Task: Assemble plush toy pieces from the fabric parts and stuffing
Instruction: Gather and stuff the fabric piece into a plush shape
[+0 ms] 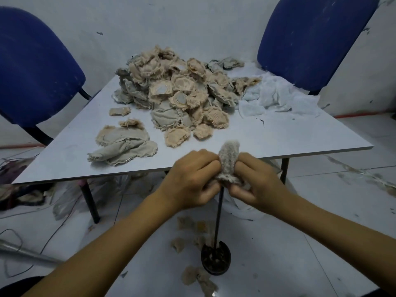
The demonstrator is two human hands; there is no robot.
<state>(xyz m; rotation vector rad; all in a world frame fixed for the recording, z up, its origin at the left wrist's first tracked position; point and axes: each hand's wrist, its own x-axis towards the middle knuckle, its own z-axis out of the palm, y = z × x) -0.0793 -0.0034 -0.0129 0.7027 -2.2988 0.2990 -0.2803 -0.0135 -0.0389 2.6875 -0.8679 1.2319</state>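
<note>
Two hands (194,179) (260,181), one plush piece (228,159)

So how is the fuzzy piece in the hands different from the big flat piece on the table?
The fuzzy piece is furry, rounded and upright, gripped by both hands; the flat grey piece is smooth, frayed-edged, bigger, lying crumpled on the table, untouched. Both are greyish fabric.
</note>
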